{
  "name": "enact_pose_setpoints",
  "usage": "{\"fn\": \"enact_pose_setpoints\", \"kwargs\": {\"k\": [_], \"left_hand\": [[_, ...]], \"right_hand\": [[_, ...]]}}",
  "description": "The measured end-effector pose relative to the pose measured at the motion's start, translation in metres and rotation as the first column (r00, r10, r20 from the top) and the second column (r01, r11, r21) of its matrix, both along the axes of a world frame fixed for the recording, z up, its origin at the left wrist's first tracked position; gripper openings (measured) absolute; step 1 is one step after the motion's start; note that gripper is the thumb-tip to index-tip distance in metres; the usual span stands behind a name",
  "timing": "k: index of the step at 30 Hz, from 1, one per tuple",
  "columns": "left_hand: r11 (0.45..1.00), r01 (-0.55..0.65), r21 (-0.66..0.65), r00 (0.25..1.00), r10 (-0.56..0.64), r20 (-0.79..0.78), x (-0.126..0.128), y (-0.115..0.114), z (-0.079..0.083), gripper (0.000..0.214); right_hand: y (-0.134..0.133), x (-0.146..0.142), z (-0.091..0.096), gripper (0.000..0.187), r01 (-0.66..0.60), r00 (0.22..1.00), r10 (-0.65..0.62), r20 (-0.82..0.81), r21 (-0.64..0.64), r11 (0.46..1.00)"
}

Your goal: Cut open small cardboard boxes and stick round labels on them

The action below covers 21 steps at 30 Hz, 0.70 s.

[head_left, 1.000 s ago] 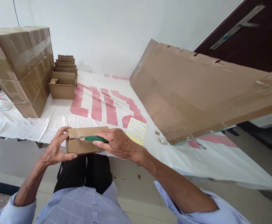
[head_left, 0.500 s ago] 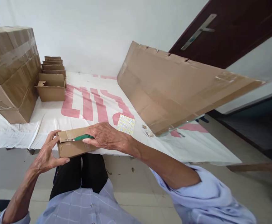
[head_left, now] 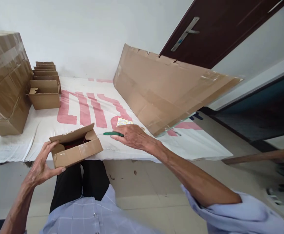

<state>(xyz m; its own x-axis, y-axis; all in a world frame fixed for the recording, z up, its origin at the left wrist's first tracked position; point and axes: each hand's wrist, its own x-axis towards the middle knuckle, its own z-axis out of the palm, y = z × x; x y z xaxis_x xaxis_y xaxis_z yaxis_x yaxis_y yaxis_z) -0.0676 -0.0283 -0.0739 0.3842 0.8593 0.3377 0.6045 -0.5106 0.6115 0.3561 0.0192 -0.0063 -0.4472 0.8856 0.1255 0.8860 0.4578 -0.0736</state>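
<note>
My left hand (head_left: pixel 42 162) grips the left end of a small cardboard box (head_left: pixel 79 154) at the table's front edge, thumb on the near side and fingers over the far corner. Its lid flap stands raised, and something dark reddish shows inside, too shaded to name. To the right of the box, my right hand (head_left: pixel 132 135) is closed round a green-handled knife (head_left: pixel 113 133), its thin tip pointing left and apart from the box. Just behind that hand lies a yellow-edged sheet of stickers (head_left: pixel 124 122), partly covered by it.
At the left stand large taped cartons (head_left: pixel 6 78). Beside them is a row of small open boxes (head_left: pixel 45 100) against the wall. A big cardboard panel (head_left: pixel 161 87) leans over the table's right side. White cloth with red print (head_left: pixel 83 110) covers the table.
The small box has gone from closed to open, its flap now lifted. My right hand has drawn the knife away from it to the right. My left hand still holds the box.
</note>
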Motion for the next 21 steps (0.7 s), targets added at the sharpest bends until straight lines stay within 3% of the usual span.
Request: {"fn": "enact_pose_setpoints", "kwargs": {"k": [2,5,7,9,11,13,15,17,19,21], "left_hand": [[0.999,0.031,-0.015,1.0,-0.031,-0.006,0.0,0.0,0.001,0.092],[0.998,0.032,-0.058,0.999,-0.033,-0.019,0.0,-0.001,0.002,0.092],[0.996,0.031,-0.088,0.999,-0.033,-0.028,0.0,-0.002,0.005,0.092],[0.993,0.042,-0.109,0.999,-0.045,-0.028,0.001,-0.002,0.008,0.094],[0.991,0.05,-0.122,0.998,-0.053,-0.028,0.002,-0.001,0.012,0.098],[0.991,0.049,-0.128,0.998,-0.053,-0.028,0.003,0.001,0.015,0.1],[0.99,0.049,-0.132,0.998,-0.053,-0.025,0.005,0.002,0.016,0.102],[0.989,0.051,-0.138,0.998,-0.054,-0.019,0.007,0.002,0.015,0.103],[0.989,0.052,-0.142,0.998,-0.054,-0.01,0.008,0.001,0.013,0.105],[0.988,0.056,-0.143,0.998,-0.057,-0.002,0.008,0.0,0.011,0.107]], "right_hand": [[0.001,0.007,-0.03,0.027,0.109,0.986,-0.108,-0.129,0.005,0.994],[0.001,0.003,-0.091,0.024,0.26,0.931,-0.257,-0.261,-0.022,0.965],[0.001,-0.002,-0.126,0.027,0.274,0.906,-0.26,-0.334,-0.004,0.962],[0.001,-0.008,-0.144,0.029,0.264,0.894,-0.235,-0.381,0.024,0.964],[0.001,-0.015,-0.141,0.032,0.263,0.878,-0.214,-0.428,0.06,0.963],[-0.001,-0.027,-0.121,0.033,0.227,0.85,-0.135,-0.51,0.122,0.966],[-0.005,-0.046,-0.093,0.031,0.087,0.809,0.054,-0.585,0.209,0.974],[-0.01,-0.068,-0.065,0.026,-0.139,0.8,0.252,-0.544,0.241,0.96],[-0.014,-0.09,-0.047,0.023,-0.297,0.818,0.355,-0.454,0.195,0.935],[-0.014,-0.104,-0.038,0.02,-0.364,0.836,0.38,-0.395,0.117,0.924]]}}
